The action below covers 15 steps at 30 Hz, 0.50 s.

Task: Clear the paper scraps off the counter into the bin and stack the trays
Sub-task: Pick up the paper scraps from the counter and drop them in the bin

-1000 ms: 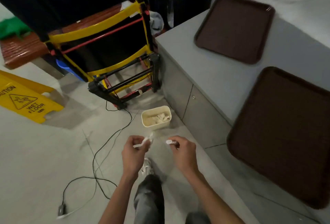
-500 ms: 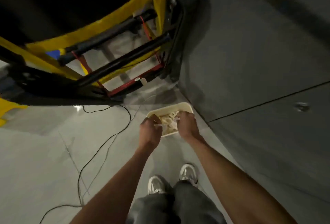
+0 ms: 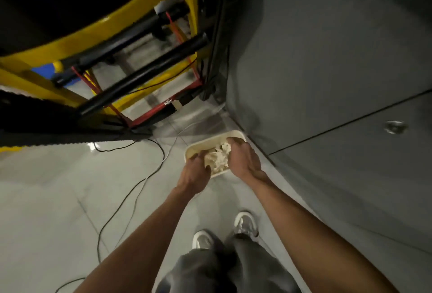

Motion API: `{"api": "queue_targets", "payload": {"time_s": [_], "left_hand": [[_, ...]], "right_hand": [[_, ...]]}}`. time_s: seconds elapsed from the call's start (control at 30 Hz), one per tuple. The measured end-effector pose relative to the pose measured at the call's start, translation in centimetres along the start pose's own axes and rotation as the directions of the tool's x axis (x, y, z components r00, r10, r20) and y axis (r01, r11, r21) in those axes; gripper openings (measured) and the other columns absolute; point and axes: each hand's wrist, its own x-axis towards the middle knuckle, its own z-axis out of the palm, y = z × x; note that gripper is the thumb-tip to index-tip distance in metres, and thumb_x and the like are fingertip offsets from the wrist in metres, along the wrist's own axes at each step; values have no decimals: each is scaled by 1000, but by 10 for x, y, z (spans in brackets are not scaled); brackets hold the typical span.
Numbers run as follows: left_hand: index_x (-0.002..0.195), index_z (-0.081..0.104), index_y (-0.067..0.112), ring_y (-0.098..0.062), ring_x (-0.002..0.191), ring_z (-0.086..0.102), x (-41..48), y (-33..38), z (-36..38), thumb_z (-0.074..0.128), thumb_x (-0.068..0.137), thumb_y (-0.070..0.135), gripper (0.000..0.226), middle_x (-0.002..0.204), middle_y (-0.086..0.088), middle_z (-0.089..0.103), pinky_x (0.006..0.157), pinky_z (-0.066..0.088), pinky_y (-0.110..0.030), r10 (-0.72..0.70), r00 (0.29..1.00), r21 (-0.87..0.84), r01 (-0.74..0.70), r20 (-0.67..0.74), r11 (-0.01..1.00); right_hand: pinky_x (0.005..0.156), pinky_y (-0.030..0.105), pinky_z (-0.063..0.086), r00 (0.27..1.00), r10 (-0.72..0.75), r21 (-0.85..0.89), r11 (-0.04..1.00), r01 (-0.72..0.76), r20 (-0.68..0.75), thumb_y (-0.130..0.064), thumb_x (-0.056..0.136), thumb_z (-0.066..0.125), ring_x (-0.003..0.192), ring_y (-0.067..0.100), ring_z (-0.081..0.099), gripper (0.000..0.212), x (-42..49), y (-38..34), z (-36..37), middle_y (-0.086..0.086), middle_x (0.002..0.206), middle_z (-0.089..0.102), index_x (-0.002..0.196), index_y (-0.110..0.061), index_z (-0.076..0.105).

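A small cream bin (image 3: pixel 236 134) stands on the floor against the grey counter's front, with crumpled white paper scraps (image 3: pixel 218 158) inside. My left hand (image 3: pixel 195 172) is over the bin's left rim, fingers curled down. My right hand (image 3: pixel 244 158) reaches into the bin's right side, its fingers bent down among the scraps. The backs of both hands hide the fingertips, so I cannot see whether either holds a scrap. The trays and the counter top are out of view.
The grey cabinet front (image 3: pixel 327 82) fills the right side. A yellow, black and red frame (image 3: pixel 140 75) stands close behind the bin on the left. Thin black cables (image 3: pixel 131 194) trail across the pale floor. My two shoes (image 3: pixel 245 223) are just below the bin.
I have bent down from standing; the counter top and trays left the view. Both hands, pinching scraps a second ago, have dropped from above the bin down into it.
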Motion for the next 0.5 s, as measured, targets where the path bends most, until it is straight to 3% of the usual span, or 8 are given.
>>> {"api": "queue_targets", "payload": {"time_s": [0.17, 0.3, 0.5], "left_hand": [[152, 45, 24, -31, 123, 63, -123, 71, -100, 61, 100, 19, 54, 149, -7, 56, 102, 53, -44, 147, 987, 82, -142, -62, 987], [148, 45, 26, -29, 123, 62, -218, 122, -165, 62, 100, 22, 51, 146, -4, 56, 99, 54, -41, 287, 947, 126, -270, -143, 955], [142, 48, 31, -26, 125, 60, -371, 207, -231, 63, 100, 19, 46, 138, 2, 60, 97, 55, -48, 500, 846, 97, -490, -185, 866]], "right_hand": [[88, 36, 61, 972, 12, 87, 996, 8, -233, -13, 94, 66, 115, 23, 68, 45, -114, -38, -115, 1, 132, 69, 138, -22, 61], [99, 37, 58, 929, 62, 200, 980, 13, -365, -19, 100, 63, 120, 23, 65, 43, -219, -65, -200, 3, 136, 67, 142, -23, 59], [107, 37, 53, 782, 187, 331, 943, 26, -594, -20, 102, 62, 130, 18, 58, 39, -407, -88, -302, -3, 144, 63, 141, -24, 62]]}}
